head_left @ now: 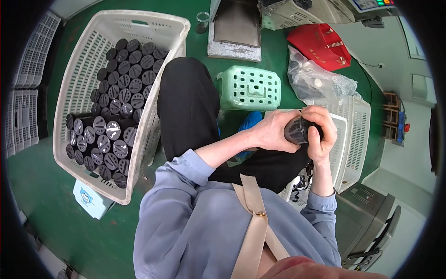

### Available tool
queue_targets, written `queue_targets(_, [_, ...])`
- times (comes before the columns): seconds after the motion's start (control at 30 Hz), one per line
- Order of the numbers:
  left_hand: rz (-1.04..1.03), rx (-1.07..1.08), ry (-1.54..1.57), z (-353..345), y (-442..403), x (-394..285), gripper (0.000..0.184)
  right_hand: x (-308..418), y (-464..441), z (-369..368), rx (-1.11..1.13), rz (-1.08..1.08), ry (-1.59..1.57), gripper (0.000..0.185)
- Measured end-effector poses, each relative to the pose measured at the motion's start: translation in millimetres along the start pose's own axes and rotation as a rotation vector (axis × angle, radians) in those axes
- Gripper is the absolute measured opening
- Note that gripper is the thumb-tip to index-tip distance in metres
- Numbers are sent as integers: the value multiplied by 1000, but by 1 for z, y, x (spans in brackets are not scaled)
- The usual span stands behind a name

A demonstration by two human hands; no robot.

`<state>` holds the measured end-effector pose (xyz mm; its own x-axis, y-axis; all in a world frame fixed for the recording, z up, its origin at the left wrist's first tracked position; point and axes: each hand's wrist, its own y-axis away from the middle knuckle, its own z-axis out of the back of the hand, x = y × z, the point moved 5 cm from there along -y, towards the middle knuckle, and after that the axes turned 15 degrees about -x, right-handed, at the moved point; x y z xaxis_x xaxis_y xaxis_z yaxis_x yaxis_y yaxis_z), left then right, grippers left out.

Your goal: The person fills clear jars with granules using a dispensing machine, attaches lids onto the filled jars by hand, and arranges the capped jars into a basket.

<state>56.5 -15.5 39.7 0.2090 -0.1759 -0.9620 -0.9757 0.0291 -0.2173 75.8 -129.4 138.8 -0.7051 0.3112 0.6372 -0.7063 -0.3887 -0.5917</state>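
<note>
A dark, shiny cylindrical container (pixel 295 131) is held between my two hands, right of my knees. My left hand (pixel 272 131) wraps round its left side. My right hand (pixel 322 132) grips the other end, with fingers curled over the top and the thumb against it. Below the hands, a white crate (pixel 341 135) holds several small black and white items, partly hidden by my arm. On the left, a large white crate (pixel 139 158) is filled with many black cylinders (pixel 134 71) with round slotted ends, some stacked in a second layer.
A pale green stool (pixel 251 88) stands ahead of my knees. Beyond it are a metal scale (pixel 234 49), a clear cup (pixel 202 22), a red bag (pixel 320 46) and a clear plastic bag (pixel 316 79). A light blue stool (pixel 90 199) is beside the left crate. Grey machine (pixel 364 218) at right.
</note>
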Motion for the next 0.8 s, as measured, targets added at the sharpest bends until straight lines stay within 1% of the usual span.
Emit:
queue_targets(0.03, [11,-20,28,0,0,3,55,-1,-1,-1,25,-3,-9,23])
queue_targets(0.13, [72,22,-8,2,0,6,59,-2,-3,-4,35,-22,3,23])
queue_targets(0.23, [17,36,31,3,-1,0,60,-1,-4,-6,106,25,-5,23])
queue_targets(0.33, [46,143,61,3,0,-3,60,3,-3,-4,123,45,-6,21])
queue_targets(0.43, [0,82,44,2,0,-2,56,5,-1,-6,87,0,23,19])
queue_targets(0.57, [-155,-225,-298,6,1,4,53,-8,15,-13,-173,-159,287,16])
queue_targets(0.6, [-175,-240,-345,7,2,7,54,-14,21,-17,-222,-199,307,16])
queue_targets(0.67, [-219,-275,-452,12,2,13,55,-16,22,-21,-173,-271,367,22])
queue_targets(0.7, [-212,-278,-414,12,2,15,52,-11,16,-22,-89,-262,370,28])
queue_targets(0.73, [-151,-225,-325,14,0,10,50,-5,7,-19,-1,-254,372,34])
queue_targets(0.77, [-62,-95,-223,12,-2,7,50,-2,-1,-13,80,-156,289,45])
queue_targets(0.8, [25,34,-118,11,-3,5,49,10,-11,-8,132,-94,294,46])
